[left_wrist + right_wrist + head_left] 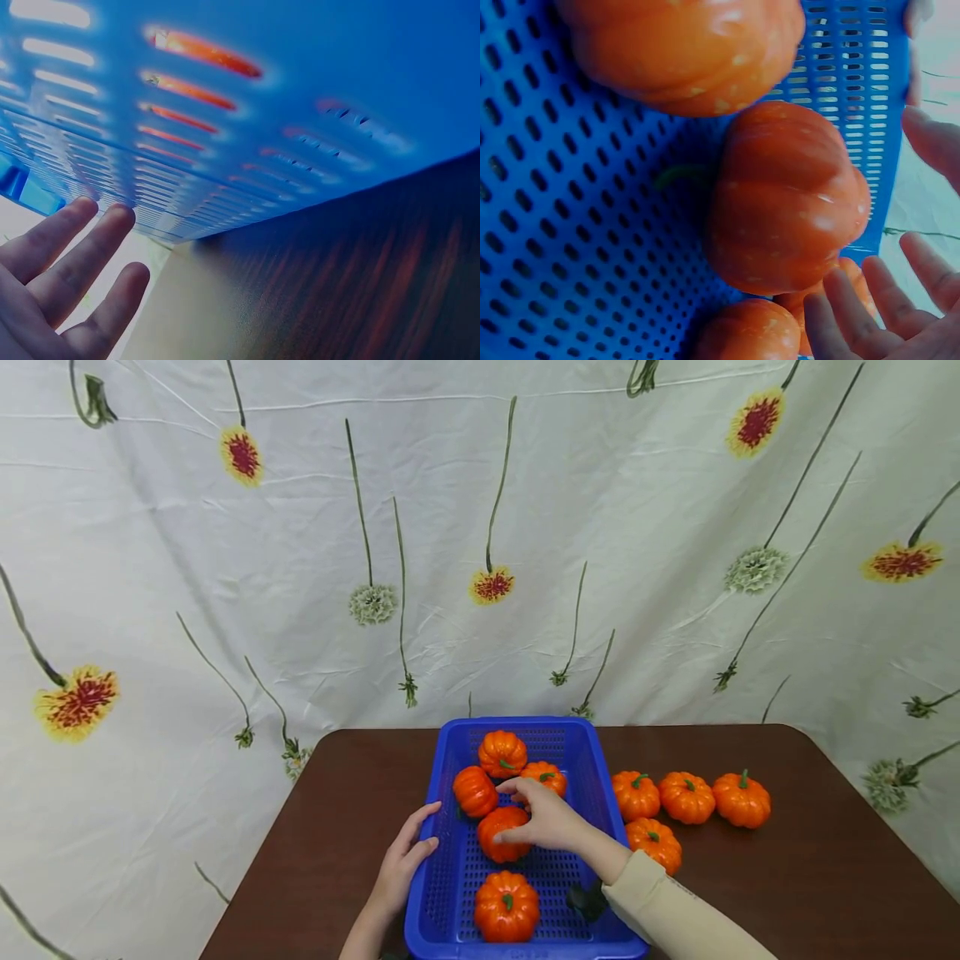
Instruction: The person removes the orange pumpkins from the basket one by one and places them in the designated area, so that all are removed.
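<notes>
A person's right hand reaches over the middle pumpkin in a blue basket, thumb and fingers spread wide, gripping nothing; whether they touch it, I cannot tell. The left hand, fingers loosely extended, touches the basket's left side. Three pumpkins lie farther inside, one nearer. Four orange pumpkins sit on the brown table, right of the basket.

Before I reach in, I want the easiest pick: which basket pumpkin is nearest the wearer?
The pumpkin at the near end of the basket; the other four visible cluster farther back.
</notes>
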A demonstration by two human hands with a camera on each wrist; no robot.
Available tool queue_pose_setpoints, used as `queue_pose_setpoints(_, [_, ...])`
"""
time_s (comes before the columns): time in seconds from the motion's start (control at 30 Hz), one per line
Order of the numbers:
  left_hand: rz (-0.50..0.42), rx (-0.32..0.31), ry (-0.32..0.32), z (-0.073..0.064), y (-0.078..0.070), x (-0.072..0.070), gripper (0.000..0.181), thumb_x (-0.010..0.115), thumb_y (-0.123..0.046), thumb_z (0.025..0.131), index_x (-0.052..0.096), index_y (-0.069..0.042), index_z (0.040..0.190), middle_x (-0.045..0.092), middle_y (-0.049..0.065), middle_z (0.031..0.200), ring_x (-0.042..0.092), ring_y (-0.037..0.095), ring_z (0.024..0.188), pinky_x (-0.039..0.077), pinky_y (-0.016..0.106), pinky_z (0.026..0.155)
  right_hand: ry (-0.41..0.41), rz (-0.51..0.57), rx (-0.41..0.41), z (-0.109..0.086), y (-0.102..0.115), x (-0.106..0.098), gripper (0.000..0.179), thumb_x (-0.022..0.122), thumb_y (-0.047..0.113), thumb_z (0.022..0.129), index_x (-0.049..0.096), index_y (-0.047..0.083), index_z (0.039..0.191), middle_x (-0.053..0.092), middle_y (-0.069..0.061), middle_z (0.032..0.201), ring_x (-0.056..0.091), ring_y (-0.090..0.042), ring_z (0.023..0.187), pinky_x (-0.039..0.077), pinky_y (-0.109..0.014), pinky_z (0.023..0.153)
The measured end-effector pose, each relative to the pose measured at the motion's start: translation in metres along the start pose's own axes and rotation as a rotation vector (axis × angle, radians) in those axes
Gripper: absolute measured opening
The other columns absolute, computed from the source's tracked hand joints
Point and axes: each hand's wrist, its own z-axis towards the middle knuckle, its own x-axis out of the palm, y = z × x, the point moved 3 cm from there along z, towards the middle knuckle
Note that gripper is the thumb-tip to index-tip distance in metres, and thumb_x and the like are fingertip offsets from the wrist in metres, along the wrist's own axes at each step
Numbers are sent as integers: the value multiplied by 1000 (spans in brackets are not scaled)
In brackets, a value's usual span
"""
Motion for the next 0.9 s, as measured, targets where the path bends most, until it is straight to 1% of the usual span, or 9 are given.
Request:
queue_pose_setpoints(0.17, [14, 5, -5, 0, 0, 0, 43, 49, -5, 92, 47, -7, 135, 50, 20, 130, 57, 28, 98, 51, 34, 76, 10, -68, 3, 1, -4, 4, 65, 80, 28, 72, 52, 1, 124, 53, -13, 121, 50, -32, 109, 41, -48, 91])
queue_pose_setpoints(0.47, [2, -6, -3, 1, -1, 0, 43, 48, -5, 92, 46, -7, 135, 50, 21, 129, 57, 31, 97, 51, 36, 75, 15, -145, 24, 2, -6, 8, 65, 82, 27, 69, 54, 1, 121, 54, -14, 120, 51, -31, 107, 41, -49, 91])
queue_pose_setpoints(0.67, [3, -15, -4, 1, 0, 0, 42, 48, -5, 92, 46, -8, 135, 50, 22, 128, 56, 33, 98, 51, 36, 75, 37, -157, 41, 2, -5, 8, 67, 83, 28, 68, 53, 1, 121, 53, -18, 120, 52, -32, 104, 42, -48, 88])
queue_pose_setpoints(0.9, [7, -9, -7, 0, 1, 1, 42, 49, -5, 92, 47, -8, 134, 51, 21, 128, 57, 32, 97, 51, 36, 74, 71, -146, 81, 0, -7, 9, 71, 84, 28, 67, 52, 1, 124, 52, -17, 122, 50, -33, 109, 40, -49, 91])
